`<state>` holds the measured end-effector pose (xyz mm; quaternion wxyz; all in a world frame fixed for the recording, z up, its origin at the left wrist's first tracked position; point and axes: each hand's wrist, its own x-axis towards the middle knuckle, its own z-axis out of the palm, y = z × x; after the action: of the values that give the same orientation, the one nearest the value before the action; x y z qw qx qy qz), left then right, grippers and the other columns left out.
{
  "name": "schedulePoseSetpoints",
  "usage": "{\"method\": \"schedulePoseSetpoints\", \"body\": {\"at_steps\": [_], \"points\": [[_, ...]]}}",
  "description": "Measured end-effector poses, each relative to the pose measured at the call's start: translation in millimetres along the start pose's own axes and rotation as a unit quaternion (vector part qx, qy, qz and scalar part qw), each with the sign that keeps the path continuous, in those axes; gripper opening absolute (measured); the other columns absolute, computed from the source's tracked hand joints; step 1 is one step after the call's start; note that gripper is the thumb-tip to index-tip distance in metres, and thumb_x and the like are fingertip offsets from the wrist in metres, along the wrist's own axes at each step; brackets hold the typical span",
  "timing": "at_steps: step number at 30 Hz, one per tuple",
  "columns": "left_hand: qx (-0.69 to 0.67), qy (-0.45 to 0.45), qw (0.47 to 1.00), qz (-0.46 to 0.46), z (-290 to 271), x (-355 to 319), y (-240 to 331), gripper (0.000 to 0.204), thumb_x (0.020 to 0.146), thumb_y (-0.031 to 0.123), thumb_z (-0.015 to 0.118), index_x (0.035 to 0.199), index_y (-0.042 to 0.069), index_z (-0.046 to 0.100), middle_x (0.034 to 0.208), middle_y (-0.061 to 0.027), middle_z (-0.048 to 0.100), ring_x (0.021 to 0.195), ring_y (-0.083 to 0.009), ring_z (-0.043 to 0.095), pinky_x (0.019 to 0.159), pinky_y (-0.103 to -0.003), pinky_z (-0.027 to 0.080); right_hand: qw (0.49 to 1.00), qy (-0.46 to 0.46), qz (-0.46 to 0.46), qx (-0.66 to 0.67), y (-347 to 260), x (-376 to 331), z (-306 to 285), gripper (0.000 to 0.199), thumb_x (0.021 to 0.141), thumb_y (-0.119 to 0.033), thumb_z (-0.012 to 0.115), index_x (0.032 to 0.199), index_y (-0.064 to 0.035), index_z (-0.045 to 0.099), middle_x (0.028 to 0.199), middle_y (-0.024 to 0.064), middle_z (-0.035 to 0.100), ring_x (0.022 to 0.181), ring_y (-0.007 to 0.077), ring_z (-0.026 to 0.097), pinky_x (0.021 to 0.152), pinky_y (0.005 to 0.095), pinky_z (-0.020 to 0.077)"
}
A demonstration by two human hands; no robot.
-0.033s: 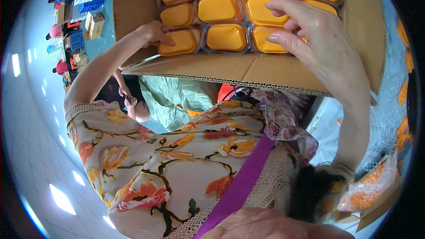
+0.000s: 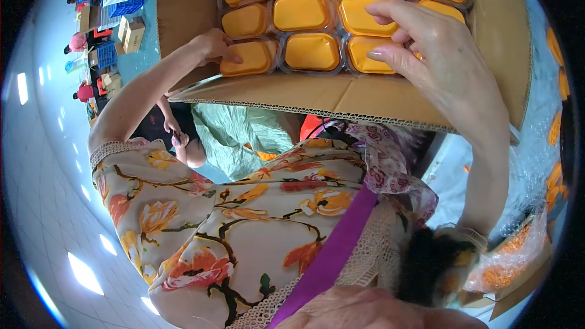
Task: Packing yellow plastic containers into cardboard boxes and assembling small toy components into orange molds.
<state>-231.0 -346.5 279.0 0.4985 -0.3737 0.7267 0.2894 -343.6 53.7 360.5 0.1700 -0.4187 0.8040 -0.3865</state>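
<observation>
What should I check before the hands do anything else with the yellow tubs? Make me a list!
1. Box open on top: ok, you can see right into the cardboard box.
2. Tubs in rows: ok, the yellow tubs sit side by side.
3. Left hand on a tub: ok, the left hand has a finger on the nearest row's leftmost tub.
4. Right hand touching a tub: cannot tell, the right hand is over the tubs, thumb and finger apart.
5. Every tub in full view: not ok, the right hand covers parts of some.
</observation>
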Motion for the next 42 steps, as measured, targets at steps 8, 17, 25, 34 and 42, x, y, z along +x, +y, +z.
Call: {"method": "schedulePoseSetpoints", "body": {"at_steps": [8, 17, 25, 34, 42], "points": [[0.200, 0.198, 0.959, 0.041, 26, 9, -16, 0.076, 0.053, 0.032, 0.089, 0.108, -0.009, 0.059, 0.109, -0.0223, 0.063, 0.105, -0.0326, 0.060, 0.089, -0.037, 0.049, 0.997, 0.021, -0.059, -0.043, 16, -12, 8, 0.039, 0.080, -0.013, 0.067, 0.114, -0.0011, 0.054, 0.094, 0.0190, 0.061, 0.081, 0.0327, 0.060, 0.074, 0.0391, 0.0472], [0.294, 0.244, 0.893, 0.238, 3, -49, 0, 0.043, 0.083, 0.036, 0.066, 0.110, 0.002, 0.060, 0.099, -0.0231, 0.064, 0.093, -0.0413, 0.062, 0.079, -0.044, 0.050, 0.999, 0.004, 0.000, -0.040, -15, -37, -8, 0.039, 0.081, -0.017, 0.066, 0.115, -0.0012, 0.056, 0.100, 0.0174, 0.062, 0.088, 0.0362, 0.060, 0.075, 0.0417, 0.0480], [0.220, 0.590, 0.678, 0.379, -34, 42, 61, 0.058, 0.092, 0.037, 0.053, 0.136, 0.003, 0.035, 0.133, -0.0220, 0.045, 0.123, -0.0393, 0.043, 0.103, -0.048, 0.034, 0.990, 0.010, -0.018, -0.142, -22, -67, 5, 0.036, 0.079, -0.023, 0.067, 0.110, -0.0053, 0.062, 0.097, 0.0105, 0.066, 0.086, 0.0282, 0.063, 0.071, 0.0368, 0.0505], [0.127, 0.596, 0.736, 0.295, -21, 127, 66, 0.071, 0.093, 0.056, 0.038, 0.148, 0.017, 0.018, 0.154, -0.0141, 0.014, 0.139, -0.0440, 0.012, 0.109, -0.060, 0.015, 0.986, 0.047, -0.019, -0.158, -23, -68, 8, 0.039, 0.081, -0.032, 0.065, 0.111, -0.0068, 0.063, 0.101, 0.0079, 0.067, 0.085, 0.0255, 0.064, 0.071, 0.0351, 0.0513], [0.130, 0.589, 0.742, 0.293, -17, 125, 77, 0.070, 0.093, 0.057, 0.035, 0.149, 0.019, 0.015, 0.155, -0.0140, 0.012, 0.140, -0.0444, 0.009, 0.109, -0.061, 0.013, 0.986, 0.061, -0.011, -0.154, -22, -69, 4, 0.041, 0.077, -0.029, 0.069, 0.111, -0.0071, 0.063, 0.101, 0.0076, 0.067, 0.085, 0.0247, 0.064, 0.071, 0.0347, 0.0516]]}}
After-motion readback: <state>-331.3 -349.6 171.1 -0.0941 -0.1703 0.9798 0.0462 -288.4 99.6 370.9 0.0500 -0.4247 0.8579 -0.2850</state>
